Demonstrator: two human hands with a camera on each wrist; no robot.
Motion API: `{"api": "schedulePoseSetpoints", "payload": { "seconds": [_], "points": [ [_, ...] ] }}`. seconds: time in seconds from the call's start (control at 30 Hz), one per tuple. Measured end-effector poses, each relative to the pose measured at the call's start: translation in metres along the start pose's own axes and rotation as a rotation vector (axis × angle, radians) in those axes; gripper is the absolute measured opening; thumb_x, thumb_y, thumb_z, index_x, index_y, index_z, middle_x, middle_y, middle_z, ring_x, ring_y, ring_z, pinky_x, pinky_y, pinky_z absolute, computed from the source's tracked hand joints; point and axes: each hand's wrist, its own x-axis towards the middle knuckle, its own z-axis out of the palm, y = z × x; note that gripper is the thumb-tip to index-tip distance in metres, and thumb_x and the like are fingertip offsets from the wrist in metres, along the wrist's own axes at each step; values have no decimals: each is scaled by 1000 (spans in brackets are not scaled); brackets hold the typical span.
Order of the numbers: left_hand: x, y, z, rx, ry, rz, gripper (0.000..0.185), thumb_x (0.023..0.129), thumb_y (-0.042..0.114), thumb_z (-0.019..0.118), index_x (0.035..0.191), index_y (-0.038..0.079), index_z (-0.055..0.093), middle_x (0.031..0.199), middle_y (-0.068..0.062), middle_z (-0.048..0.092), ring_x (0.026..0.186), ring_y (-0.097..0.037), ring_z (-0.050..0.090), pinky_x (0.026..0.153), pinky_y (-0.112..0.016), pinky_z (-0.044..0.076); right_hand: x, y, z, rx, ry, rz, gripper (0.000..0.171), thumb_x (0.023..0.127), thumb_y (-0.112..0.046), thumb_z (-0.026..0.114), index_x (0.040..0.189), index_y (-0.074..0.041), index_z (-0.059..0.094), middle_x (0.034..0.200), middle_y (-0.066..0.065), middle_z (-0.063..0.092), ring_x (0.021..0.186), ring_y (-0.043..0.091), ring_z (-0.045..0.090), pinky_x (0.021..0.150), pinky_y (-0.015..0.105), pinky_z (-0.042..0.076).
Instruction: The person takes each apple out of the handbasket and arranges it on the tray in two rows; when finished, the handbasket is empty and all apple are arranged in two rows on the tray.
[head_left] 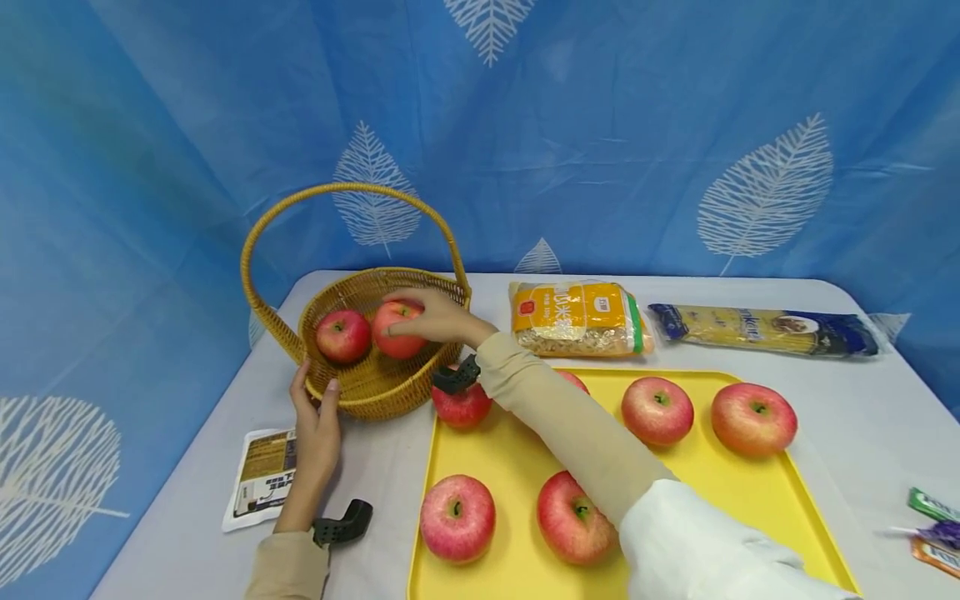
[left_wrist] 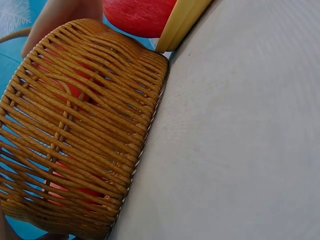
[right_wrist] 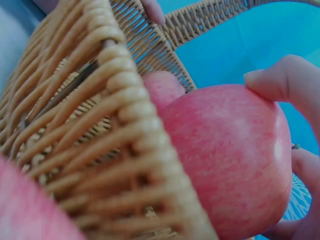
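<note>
A woven wicker basket [head_left: 382,403] with a tall arched handle stands at the left of the table. One red apple [head_left: 342,337] lies inside it. My right hand [head_left: 442,318] reaches over the basket's right side and grips a second apple [head_left: 399,332] within the basket; in the right wrist view, thumb and fingers lie around this apple [right_wrist: 227,160]. With thumb and fingers spread at the near left rim, my left hand [head_left: 318,429] holds the basket. The left wrist view shows the basket's woven side [left_wrist: 85,125], red fruit visible through the gaps.
A yellow tray [head_left: 510,467] with several apples [head_left: 457,518] sits right of the basket, one apple [head_left: 461,406] close against it. Behind lie an orange-labelled grain bag [head_left: 581,319] and a noodle pack [head_left: 765,331]. A flat pouch [head_left: 262,479] is beside my left forearm; small wrapped sweets [head_left: 937,533] lie far right.
</note>
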Motion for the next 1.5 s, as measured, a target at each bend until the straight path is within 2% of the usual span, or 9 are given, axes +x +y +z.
{"api": "schedulePoseSetpoints", "payload": {
  "seconds": [0.33, 0.63, 0.9, 1.07, 1.3, 1.5],
  "points": [
    [3, -3, -2, 1, 1, -5, 57, 96, 39, 36, 144, 27, 8, 152, -6, 9, 140, -26, 10, 112, -51, 12, -15, -5, -11, 95, -4, -32, 56, 78, -32, 69, 130, -23, 49, 131, -3, 49, 112, 13, 49, 88, 28, 46],
    [2, -8, 3, -21, 9, 16, 57, 96, 38, 36, 144, 25, 9, 152, -7, 10, 140, -26, 13, 112, -48, 15, -35, -7, -19, 178, -43, -127, 56, 79, -24, 68, 130, -18, 48, 128, 0, 50, 105, 14, 53, 83, 25, 49],
    [3, -7, 4, -18, 1, 17, 57, 96, 37, 36, 144, 24, 9, 152, -6, 9, 140, -25, 12, 112, -47, 15, -62, -18, -31, -3, -42, -112, 58, 75, -35, 70, 129, -31, 48, 128, -1, 43, 110, 12, 43, 82, 26, 47],
    [4, -4, 2, -15, 10, 21, 56, 96, 37, 35, 144, 24, 9, 152, -6, 8, 140, -26, 11, 112, -48, 14, -76, -23, -40, -22, -45, -147, 58, 75, -35, 71, 128, -30, 49, 124, -1, 45, 108, 11, 45, 84, 26, 47],
    [5, -4, 2, -28, 12, 29, 56, 96, 33, 36, 144, 21, 9, 152, -5, 9, 140, -24, 13, 113, -46, 14, -101, -21, -56, -74, -52, -130, 56, 72, -38, 73, 124, -34, 52, 118, -5, 47, 104, 9, 47, 85, 27, 46],
    [7, -8, 3, -48, 0, 12, 56, 97, 29, 37, 144, 19, 9, 151, -8, 9, 139, -27, 13, 112, -47, 14, -127, -19, -80, -172, -102, -126, 58, 71, -40, 73, 125, -33, 52, 109, -6, 49, 99, 9, 46, 85, 29, 44]
  ]
}}
